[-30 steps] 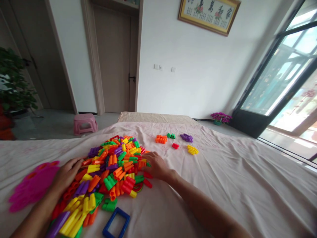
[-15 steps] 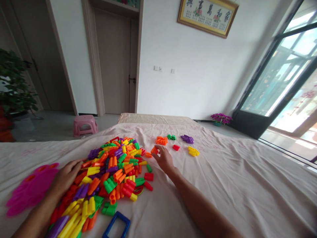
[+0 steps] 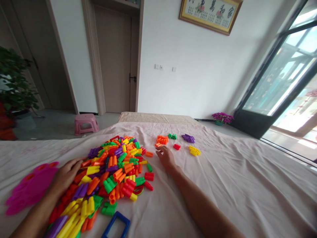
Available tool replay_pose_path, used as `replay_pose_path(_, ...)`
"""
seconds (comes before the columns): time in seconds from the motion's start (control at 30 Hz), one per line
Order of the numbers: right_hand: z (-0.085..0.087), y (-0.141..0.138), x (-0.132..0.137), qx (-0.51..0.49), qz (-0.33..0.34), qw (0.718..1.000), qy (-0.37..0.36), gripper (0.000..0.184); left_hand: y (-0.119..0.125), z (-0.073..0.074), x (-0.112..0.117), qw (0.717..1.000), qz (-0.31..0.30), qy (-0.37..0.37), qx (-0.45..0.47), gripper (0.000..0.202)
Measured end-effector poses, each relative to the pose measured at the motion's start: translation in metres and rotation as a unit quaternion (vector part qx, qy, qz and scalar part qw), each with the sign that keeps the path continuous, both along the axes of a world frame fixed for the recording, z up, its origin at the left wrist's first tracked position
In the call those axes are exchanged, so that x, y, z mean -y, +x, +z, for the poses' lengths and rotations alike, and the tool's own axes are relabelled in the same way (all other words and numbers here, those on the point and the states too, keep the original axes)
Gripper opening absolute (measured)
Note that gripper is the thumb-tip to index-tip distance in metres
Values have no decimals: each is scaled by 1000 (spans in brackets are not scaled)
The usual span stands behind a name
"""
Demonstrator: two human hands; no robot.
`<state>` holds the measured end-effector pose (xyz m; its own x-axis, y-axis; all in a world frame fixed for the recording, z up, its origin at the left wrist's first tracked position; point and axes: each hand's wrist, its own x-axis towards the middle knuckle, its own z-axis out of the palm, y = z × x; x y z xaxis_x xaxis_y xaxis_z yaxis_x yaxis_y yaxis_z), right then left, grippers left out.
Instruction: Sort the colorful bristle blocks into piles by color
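A big heap of bullet-shaped plastic building blocks (image 3: pixel 116 168) in orange, yellow, green, purple and red lies on the cloth. My left hand (image 3: pixel 68 172) rests against the heap's left side, fingers stretched out and holding nothing. Beyond the heap, to its right, my right hand (image 3: pixel 165 156) is just short of a group of orange blocks (image 3: pixel 162 139), its fingers parted and empty. One orange block (image 3: pixel 158 144) lies at the near edge of that group. Close by are green blocks (image 3: pixel 172 136), purple blocks (image 3: pixel 188 138), yellow blocks (image 3: pixel 194 150) and a red block (image 3: pixel 176 146).
A blue rectangular frame (image 3: pixel 116 226) lies at the near edge of the heap. Left of my left hand is a magenta plastic piece (image 3: pixel 32 188). The pale cloth (image 3: pixel 235 188) is wrinkled. A pink stool (image 3: pixel 86 124) stands on the floor beyond.
My right hand has let go of an orange block, which now lies by the orange group, and has drawn slightly back. My left hand stays in place.
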<state>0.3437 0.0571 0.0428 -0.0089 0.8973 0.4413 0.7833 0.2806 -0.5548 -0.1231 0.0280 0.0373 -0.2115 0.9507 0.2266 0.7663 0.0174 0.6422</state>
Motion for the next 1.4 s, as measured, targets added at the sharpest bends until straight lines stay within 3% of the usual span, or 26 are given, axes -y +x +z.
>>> replay_pose_path(0.17, 8, -23, 9, 135, 22, 990, -25, 32, 0, -2, 0, 998, -15, -19, 64, 50)
replay_pose_path(0.3, 10, -26, 8, 150, 18, 988, -42, 25, -1, -6, -2, 997, -8, 17, 71, 46)
replay_pose_path(0.53, 6, 3, -14, -43, -102, 992, -55, 34, 1, -5, -2, 997, -3, 8, 78, 45)
replay_pose_path(0.7, -2, 17, -26, -156, -122, 980, -34, 44, 1, -4, -2, 997, -1, 10, 72, 43)
replay_pose_path(0.8, -2, 9, -21, -148, -96, 984, -11, 40, 0, -5, -2, 998, -6, 13, 65, 44)
replay_pose_path(0.87, 2, 0, -13, -123, -44, 991, -19, 28, -1, -5, -2, 998, -10, 8, 61, 45)
replay_pose_path(0.93, 9, -9, -2, -98, 29, 993, -56, 19, -1, -6, -2, 998, -7, -1, 58, 47)
replay_pose_path(1.03, 22, -20, 14, -30, 111, 985, -126, 22, -2, -6, -3, 998, -5, -9, 62, 48)
replay_pose_path(1.23, 46, -34, 36, 175, 108, 964, -170, 25, -3, -5, -3, 997, 2, -26, 67, 49)
replay_pose_path(1.4, 54, -36, 39, 201, 134, 956, -165, 12, -2, -1, 0, 997, -3, -44, 64, 54)
